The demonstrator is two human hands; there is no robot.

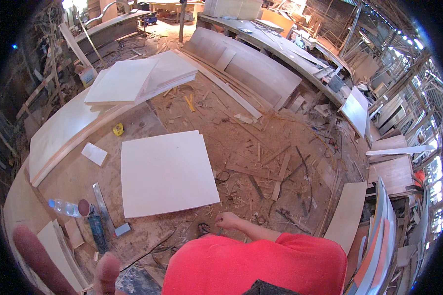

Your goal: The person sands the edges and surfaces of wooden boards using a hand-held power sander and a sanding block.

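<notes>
My right hand (225, 220) curls loosely, pinching nothing, beside the square pale plywood sheet (165, 172); left fingers (39, 260) spread near the lens. Scattered offcuts (261, 172) could trip me.

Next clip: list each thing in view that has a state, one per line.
Square board: flat on the bench.
Bottle: on its side, capped.
Tape measure: retracted, lying loose.
Left hand: fingers spread, empty, near the lens.
Right hand: curled over the bench edge.
</notes>
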